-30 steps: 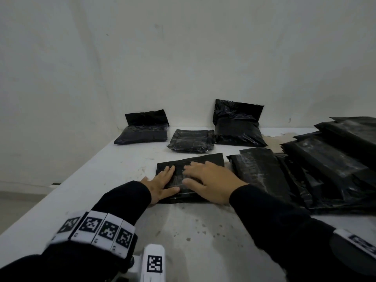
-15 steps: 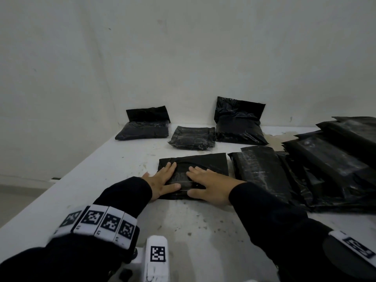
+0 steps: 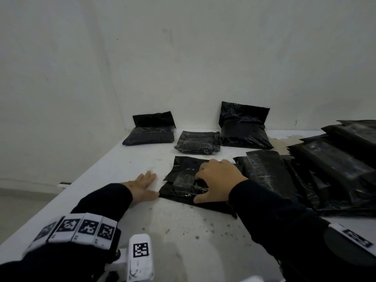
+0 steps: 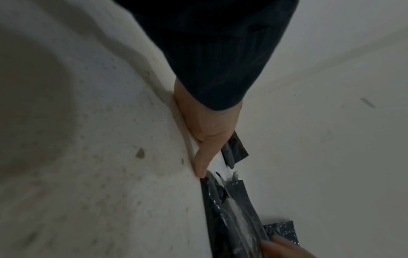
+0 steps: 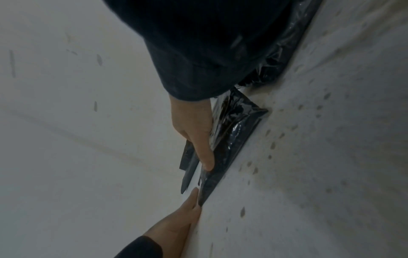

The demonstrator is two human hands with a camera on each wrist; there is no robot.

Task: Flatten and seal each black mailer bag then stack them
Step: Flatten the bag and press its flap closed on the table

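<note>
A black mailer bag [image 3: 189, 180] is laid flat on the white worktop [image 3: 183, 241], near the front edge and a little right of centre, with its far flap slightly raised. The right hand [image 3: 218, 181] is spread over the bag's right half, fingers bent down onto the plastic and thumb pressed at the near edge; in the right wrist view the thumb [image 5: 204, 153] is seen flat against the glossy surface, so the bag is pressed rather than grasped. The left hand [image 3: 143, 187] is rested flat on the worktop just left of the bag, fingers straight and together, with the thumb tip touching the bag's near left corner, as the left wrist view [image 4: 205, 144] confirms. Close on the right, a large loose heap of black mailer bags [image 3: 325, 169] is spread, its nearest bag lying just beside the pressed one and partly hidden by the right sleeve [image 3: 284, 220]. Farther back, three filled black mailer bags are set apart along the white wall [image 3: 183, 58]: a left one [image 3: 150, 133] with its flap leaning on the wall, a smaller middle one [image 3: 198, 142] lying flat, and a right one [image 3: 243, 127] with its flap upright. Dark specks are scattered over the near worktop. Marker-printed wrist bands [image 3: 81, 228] are worn over the dark sleeves.
</note>
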